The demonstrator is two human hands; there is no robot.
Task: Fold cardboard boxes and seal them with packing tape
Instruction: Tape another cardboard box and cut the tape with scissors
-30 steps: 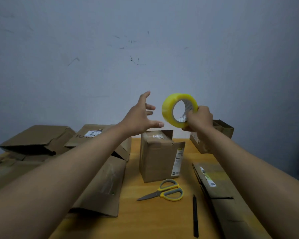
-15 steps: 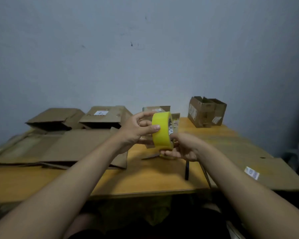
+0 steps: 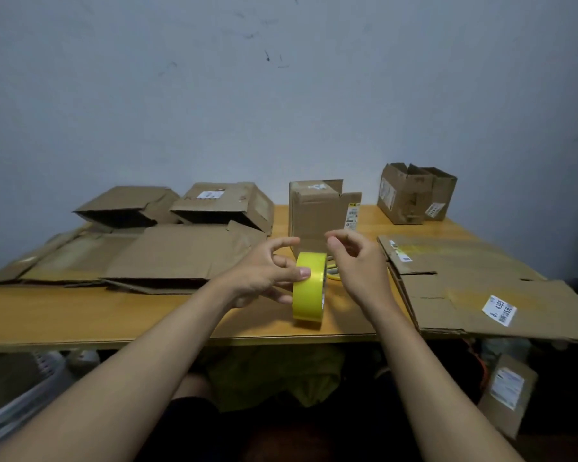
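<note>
The left hand holds the yellow tape roll on edge above the near counter edge, thumb pressed on its outer face. The right hand hovers beside it, fingers loosely curled, holding nothing. An upright box stands behind the roll.

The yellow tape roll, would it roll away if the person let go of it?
Probably. The yellow tape roll is round and stands on its edge near the table front, steadied by the left hand, so it could roll or topple flat. It looks stiff, with a hollow middle, likely light.
</note>
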